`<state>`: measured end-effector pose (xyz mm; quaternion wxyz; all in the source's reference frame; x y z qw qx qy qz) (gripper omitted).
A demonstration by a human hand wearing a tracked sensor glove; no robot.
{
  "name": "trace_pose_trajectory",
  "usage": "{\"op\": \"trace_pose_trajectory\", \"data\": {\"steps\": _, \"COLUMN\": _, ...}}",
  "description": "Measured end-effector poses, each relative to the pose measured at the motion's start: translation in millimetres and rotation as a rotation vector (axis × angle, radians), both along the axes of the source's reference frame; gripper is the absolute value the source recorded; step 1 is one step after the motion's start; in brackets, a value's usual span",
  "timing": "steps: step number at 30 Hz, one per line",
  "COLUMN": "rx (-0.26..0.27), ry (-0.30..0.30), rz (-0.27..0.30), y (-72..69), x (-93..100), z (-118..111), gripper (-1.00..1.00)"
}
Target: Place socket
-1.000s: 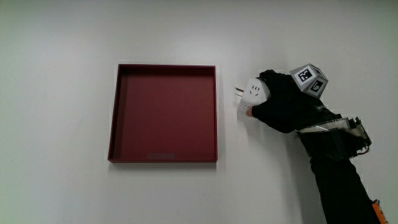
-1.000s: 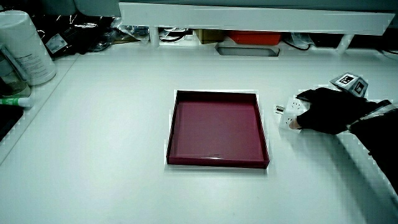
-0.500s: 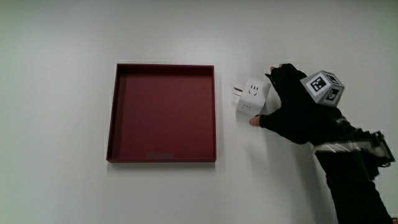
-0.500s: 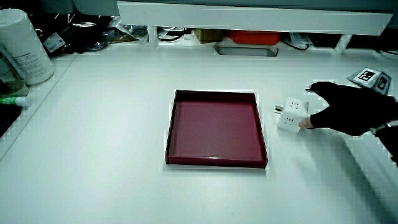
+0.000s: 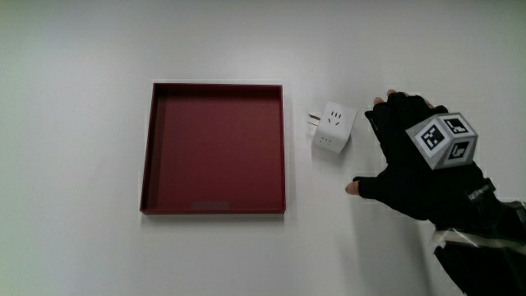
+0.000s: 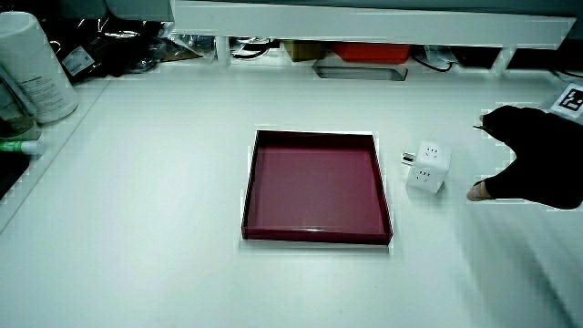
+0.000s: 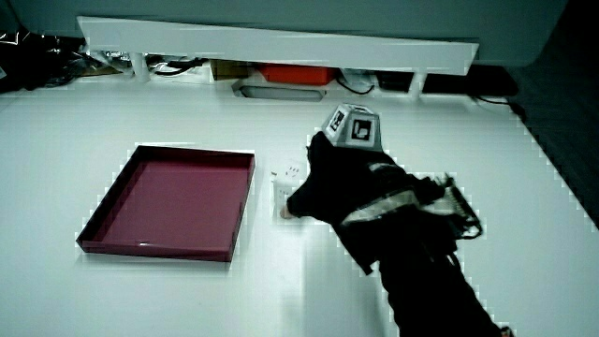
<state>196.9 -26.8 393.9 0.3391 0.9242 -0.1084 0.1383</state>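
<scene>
- On the white table [image 5: 82,247], seen from above in the main view, the white cube socket [image 5: 334,131] stands just beside the dark red tray [image 5: 151,148], outside it, with its plug pins turned toward the tray wall. The tray holds nothing.
- We see the hand [image 5: 419,168] beside the socket and clearly apart from it. Half a second ago the fingers were around the socket; now they are spread and relaxed, the thumb pointing toward the tray, and they hold nothing.
- From this we judge that the socket was just released and the hand is drawing back toward the person. The placing looks done, on the bare table and not in the tray.
- In a side view, the socket [image 6: 426,165] rests flat on the table next to the tray [image 6: 383,196], free of any touch. The hand [image 6: 533,164] is near it with open fingers, and a clear strip of table lies between them.
- In a side view, the forearm [image 7: 412,243] and the hand [image 7: 337,173] cover most of the socket [image 7: 286,174]; we see only a small white part of it between the hand and the tray [image 7: 103,211]. The patterned cube [image 7: 354,125] on the glove faces upward.
</scene>
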Motion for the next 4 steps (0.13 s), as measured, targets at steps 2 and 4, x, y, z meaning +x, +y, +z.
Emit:
{"op": "trace_pose_trajectory", "data": {"steps": 2, "rx": 0.006, "ry": 0.005, "rz": -0.001, "y": 4.5, "x": 1.6, "z": -7, "gripper": -1.00}}
{"op": "trace_pose_trajectory", "data": {"steps": 4, "rx": 0.032, "ry": 0.010, "rz": -0.024, "y": 9.0, "x": -1.0, "z": -19, "gripper": -1.00}}
